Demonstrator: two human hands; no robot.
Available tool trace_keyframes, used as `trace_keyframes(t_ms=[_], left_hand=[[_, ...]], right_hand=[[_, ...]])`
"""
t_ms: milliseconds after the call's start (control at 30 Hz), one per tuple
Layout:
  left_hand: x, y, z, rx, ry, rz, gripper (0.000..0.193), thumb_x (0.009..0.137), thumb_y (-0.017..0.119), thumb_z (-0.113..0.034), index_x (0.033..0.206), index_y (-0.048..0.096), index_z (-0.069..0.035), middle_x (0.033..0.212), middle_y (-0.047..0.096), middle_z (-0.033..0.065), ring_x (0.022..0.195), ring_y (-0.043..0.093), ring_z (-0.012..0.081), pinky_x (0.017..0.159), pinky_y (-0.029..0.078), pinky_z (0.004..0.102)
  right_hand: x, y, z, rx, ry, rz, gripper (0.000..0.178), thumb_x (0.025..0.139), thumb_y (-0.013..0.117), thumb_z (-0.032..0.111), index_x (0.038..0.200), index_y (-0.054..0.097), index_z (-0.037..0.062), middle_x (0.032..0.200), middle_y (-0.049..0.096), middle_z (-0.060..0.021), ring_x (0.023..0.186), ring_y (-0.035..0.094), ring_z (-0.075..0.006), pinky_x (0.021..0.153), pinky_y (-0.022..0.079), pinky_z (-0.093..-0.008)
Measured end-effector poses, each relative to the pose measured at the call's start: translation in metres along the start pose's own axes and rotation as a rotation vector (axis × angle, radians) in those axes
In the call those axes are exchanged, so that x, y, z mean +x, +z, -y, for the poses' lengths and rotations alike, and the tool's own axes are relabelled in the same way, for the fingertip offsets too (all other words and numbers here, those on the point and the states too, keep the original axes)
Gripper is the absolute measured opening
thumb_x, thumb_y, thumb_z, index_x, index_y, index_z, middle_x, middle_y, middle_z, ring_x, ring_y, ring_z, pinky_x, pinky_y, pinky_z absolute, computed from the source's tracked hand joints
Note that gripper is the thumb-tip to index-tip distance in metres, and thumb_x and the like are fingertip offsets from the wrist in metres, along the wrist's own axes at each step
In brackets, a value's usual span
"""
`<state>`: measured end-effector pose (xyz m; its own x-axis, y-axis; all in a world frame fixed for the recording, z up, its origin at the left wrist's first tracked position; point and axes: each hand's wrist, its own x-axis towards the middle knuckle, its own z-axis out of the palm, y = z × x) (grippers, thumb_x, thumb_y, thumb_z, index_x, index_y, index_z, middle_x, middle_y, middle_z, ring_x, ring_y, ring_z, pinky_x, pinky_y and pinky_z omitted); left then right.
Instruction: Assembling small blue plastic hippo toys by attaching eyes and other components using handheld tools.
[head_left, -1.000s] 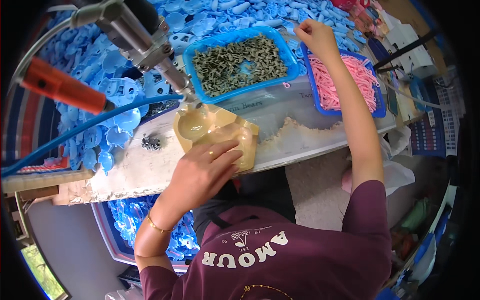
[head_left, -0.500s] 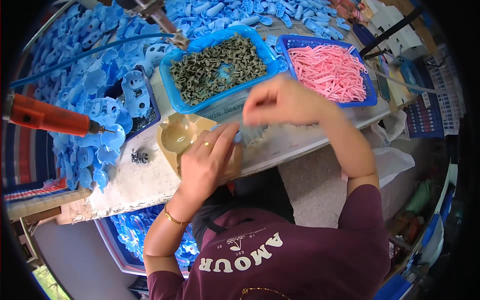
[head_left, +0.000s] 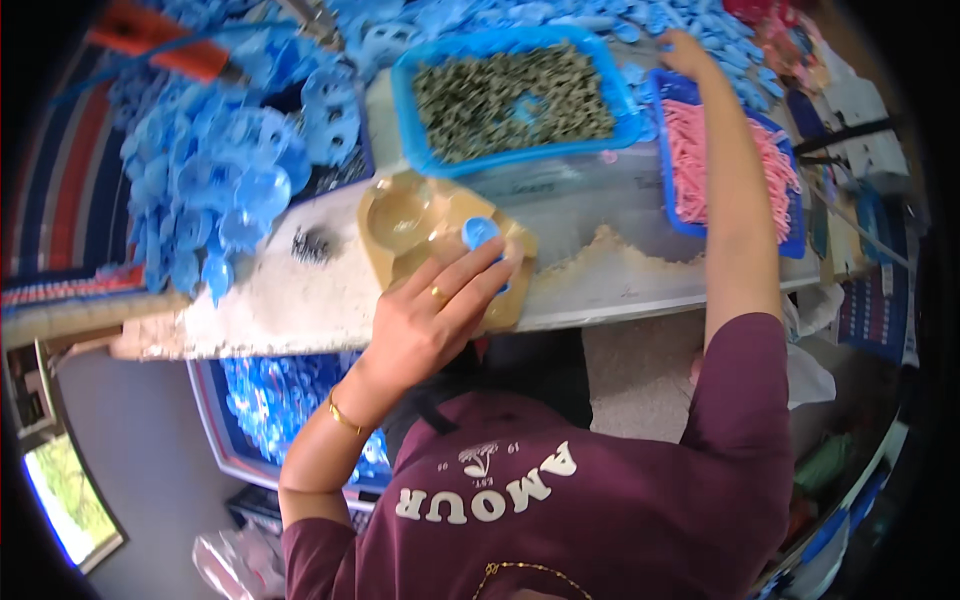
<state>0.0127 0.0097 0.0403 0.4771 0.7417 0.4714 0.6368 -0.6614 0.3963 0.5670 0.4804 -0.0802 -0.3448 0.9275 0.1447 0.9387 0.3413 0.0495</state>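
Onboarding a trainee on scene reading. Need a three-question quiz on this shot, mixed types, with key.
1. Which hand is over the blue piece on the tan tray?
2. What colour are the small parts heaped in the light-blue tub? A: pink. B: grey-green. C: red.
3. True or false: the pink strips lie in the light-blue tub.

Key:
1. The left hand.
2. B.
3. False; the pink strips lie in the dark-blue basket.

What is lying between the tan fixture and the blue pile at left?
In the head view, a small dark clump lies on the table between tan fixture and blue pile; farther back, a dark blue bin.
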Motion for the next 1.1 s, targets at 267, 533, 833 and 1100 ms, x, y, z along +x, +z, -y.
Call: trace_keyframes(t_ms=[267,533,833,1100], left_hand=[[-0.025,-0.001,0.009,0.095,0.026,0.054,0.05,0.075,0.071,-0.009,0.126,0.067,-0.013,0.133,0.065,0.0029,0.104,0.067,0.0234,0.082,0.058,0.0327],[-0.026,-0.002,0.004,0.065,0.073,0.043,0.045,0.077,0.073,-0.008,0.122,0.068,-0.011,0.128,0.068,0.0059,0.101,0.068,0.0247,0.08,0.059,0.0337],[-0.029,-0.014,-0.003,0.011,-0.012,0.038,0.044,0.074,0.076,-0.003,0.117,0.07,-0.008,0.122,0.07,0.0081,0.095,0.07,0.0248,0.08,0.059,0.0347],[-0.02,-0.012,-0.001,-0.109,0.062,0.032,0.05,0.071,0.077,-0.003,0.12,0.07,-0.008,0.125,0.069,0.0112,0.096,0.071,0.0288,0.079,0.058,0.0361]], right_hand=[[-0.018,-0.07,0.076,0.23,0.288,0.066,0.039,0.08,0.07,0.034,0.097,0.071,-0.0012,0.085,0.073,-0.0143,0.077,0.071,-0.0246,0.074,0.055,-0.0384],[-0.057,-0.117,0.16,0.179,0.079,0.056,0.04,0.089,0.069,0.042,0.088,0.075,0.0024,0.074,0.071,-0.0138,0.074,0.069,-0.0225,0.071,0.053,-0.0375],[0.013,-0.073,0.182,0.243,0.124,-0.069,0.061,0.092,0.067,0.045,0.144,0.054,0.0146,0.125,0.068,-0.0198,0.109,0.068,-0.0377,0.093,0.054,-0.046],[0.062,-0.037,0.044,-0.092,0.35,0.053,0.06,0.089,0.068,0.047,0.134,0.06,0.0094,0.134,0.063,-0.0182,0.118,0.062,-0.0402,0.101,0.049,-0.046]])
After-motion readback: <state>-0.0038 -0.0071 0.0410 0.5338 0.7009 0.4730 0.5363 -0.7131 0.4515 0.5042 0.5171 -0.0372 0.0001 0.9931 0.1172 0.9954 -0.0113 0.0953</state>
